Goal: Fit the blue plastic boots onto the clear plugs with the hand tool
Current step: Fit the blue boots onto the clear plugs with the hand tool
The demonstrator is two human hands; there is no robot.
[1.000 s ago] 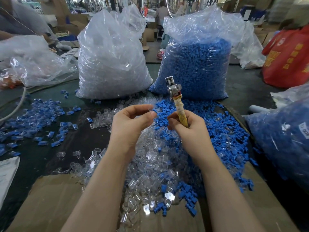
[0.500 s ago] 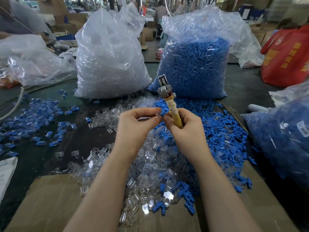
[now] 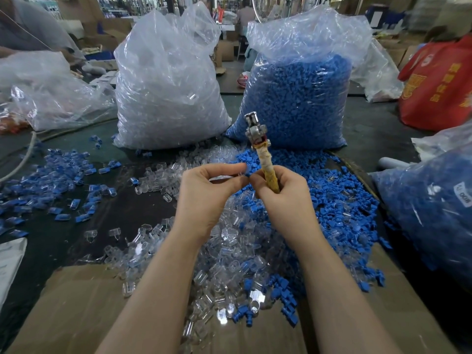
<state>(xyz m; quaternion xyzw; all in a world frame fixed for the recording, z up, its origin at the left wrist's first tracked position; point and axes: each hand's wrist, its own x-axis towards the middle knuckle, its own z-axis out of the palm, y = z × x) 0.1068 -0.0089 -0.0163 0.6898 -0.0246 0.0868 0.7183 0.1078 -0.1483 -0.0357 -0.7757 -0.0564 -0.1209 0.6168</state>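
Pinching a plug (image 3: 240,176) in your left hand (image 3: 209,198) at frame centre, right hand (image 3: 281,195) gripping the tool (image 3: 258,146); you're risking dropping it into the pile.

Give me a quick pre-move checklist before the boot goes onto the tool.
1. Tool held in right hand, metal head up: ok.
2. Left hand pinching a small piece at its fingertips: ok.
3. That piece is a blue boot, not a clear plug: cannot tell.
4. Tool head free of any part: ok.
5. Piece lined up with the head: not ok, it sits down by the handle.
6. Loose boots and plugs close by: ok.
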